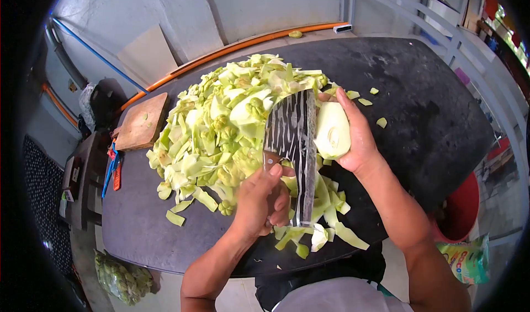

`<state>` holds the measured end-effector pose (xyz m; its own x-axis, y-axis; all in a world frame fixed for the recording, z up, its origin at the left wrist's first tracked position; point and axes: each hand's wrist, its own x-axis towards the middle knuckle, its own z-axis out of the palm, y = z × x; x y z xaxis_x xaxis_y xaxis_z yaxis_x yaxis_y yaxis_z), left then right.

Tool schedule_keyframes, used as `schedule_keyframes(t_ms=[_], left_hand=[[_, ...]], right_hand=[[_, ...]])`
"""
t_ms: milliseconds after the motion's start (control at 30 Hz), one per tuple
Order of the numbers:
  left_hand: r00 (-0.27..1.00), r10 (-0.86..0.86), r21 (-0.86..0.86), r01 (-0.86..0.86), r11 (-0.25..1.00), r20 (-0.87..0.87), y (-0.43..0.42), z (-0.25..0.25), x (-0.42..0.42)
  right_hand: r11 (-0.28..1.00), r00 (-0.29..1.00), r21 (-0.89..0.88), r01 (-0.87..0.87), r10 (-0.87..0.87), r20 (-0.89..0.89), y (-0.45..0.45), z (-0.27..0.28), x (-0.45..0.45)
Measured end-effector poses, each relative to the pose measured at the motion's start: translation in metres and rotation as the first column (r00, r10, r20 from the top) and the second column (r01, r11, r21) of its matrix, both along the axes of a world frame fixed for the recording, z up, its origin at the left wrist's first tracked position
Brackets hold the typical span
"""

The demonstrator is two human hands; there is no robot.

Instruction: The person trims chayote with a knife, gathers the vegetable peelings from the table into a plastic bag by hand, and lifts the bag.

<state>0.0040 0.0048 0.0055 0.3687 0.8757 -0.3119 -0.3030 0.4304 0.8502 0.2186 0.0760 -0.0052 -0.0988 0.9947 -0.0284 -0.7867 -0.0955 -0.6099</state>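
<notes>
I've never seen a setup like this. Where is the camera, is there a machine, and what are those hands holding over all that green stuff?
There's no machine here: these are a person's own bare hands. The single picture comes from a camera worn on the head, looking forward and down, so you see roughly what the wearer sees. The left hand grips a broad knife with a streaked black-and-silver blade. The right hand holds a pale peeled vegetable close beside that blade. On the dark table lies a big heap of green peelings, with a wooden board at the table's left side.
</notes>
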Motion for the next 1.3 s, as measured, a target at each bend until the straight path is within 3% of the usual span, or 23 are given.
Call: schedule_keyframes(t_ms=[333, 600, 700, 767, 800, 833, 867, 933, 967, 1067, 1133, 1200, 1300], left_hand=[[0.999, -0.019, -0.031, 0.021, 0.999, 0.044, -0.002, -0.003, 0.006], [0.998, -0.060, -0.010, 0.060, 0.998, 0.024, -0.008, -0.003, 0.017], [0.997, -0.073, -0.009, 0.072, 0.997, -0.015, -0.005, 0.000, 0.013], [0.997, -0.071, 0.030, 0.072, 0.997, -0.025, -0.003, 0.008, 0.002], [0.996, -0.013, 0.068, 0.019, 0.997, -0.088, -0.002, 0.012, -0.009], [0.899, 0.255, 0.548, -0.021, 0.836, -0.355, 0.002, 0.006, -0.014], [0.700, 0.585, 0.873, 0.116, 0.473, -0.410, 0.006, 0.000, -0.016], [0.528, 0.670, 0.836, 0.160, 0.526, -0.522, 0.000, 0.024, -0.017], [0.622, 0.660, 0.871, 0.072, 0.486, -0.420, 0.007, 0.018, -0.020], [0.903, 0.358, 0.479, -0.212, 0.852, -0.238, 0.008, 0.020, -0.023], [0.961, 0.186, 0.267, -0.127, 0.955, -0.205, 0.005, 0.014, -0.020], [0.977, 0.084, 0.130, -0.059, 0.990, -0.196, 0.003, 0.010, -0.012], [0.988, 0.025, 0.085, -0.012, 0.996, -0.150, 0.002, 0.009, -0.010]], right_hand=[[0.998, 0.998, 0.051, 0.032, -0.035, 0.053, -0.013, -0.005, -0.026], [0.997, 0.968, 0.081, 0.011, -0.031, 0.249, -0.030, -0.006, -0.045], [0.993, 0.986, 0.007, -0.117, 0.115, 0.124, -0.026, -0.009, -0.043], [1.000, 0.999, 0.002, 0.001, -0.001, 0.035, -0.024, 0.004, -0.048], [0.999, 0.999, -0.033, 0.043, -0.044, -0.032, -0.024, 0.015, -0.048], [0.996, 0.996, -0.040, 0.083, -0.082, 0.021, -0.015, 0.002, -0.035], [1.000, 1.000, -0.003, 0.027, -0.027, 0.009, -0.011, -0.005, -0.020], [0.992, 0.999, -0.118, 0.047, -0.050, -0.022, -0.014, 0.010, -0.015], [0.994, 0.999, -0.098, 0.045, -0.045, 0.002, -0.013, 0.009, -0.013], [0.999, 0.998, -0.023, -0.026, 0.027, 0.060, -0.009, -0.001, -0.008], [0.990, 0.988, 0.051, -0.134, 0.129, 0.088, -0.009, -0.002, -0.005], [0.998, 0.999, 0.058, -0.016, 0.015, 0.030, -0.007, 0.003, -0.019], [0.990, 1.000, 0.138, 0.021, -0.023, 0.015, -0.012, 0.010, -0.020]])
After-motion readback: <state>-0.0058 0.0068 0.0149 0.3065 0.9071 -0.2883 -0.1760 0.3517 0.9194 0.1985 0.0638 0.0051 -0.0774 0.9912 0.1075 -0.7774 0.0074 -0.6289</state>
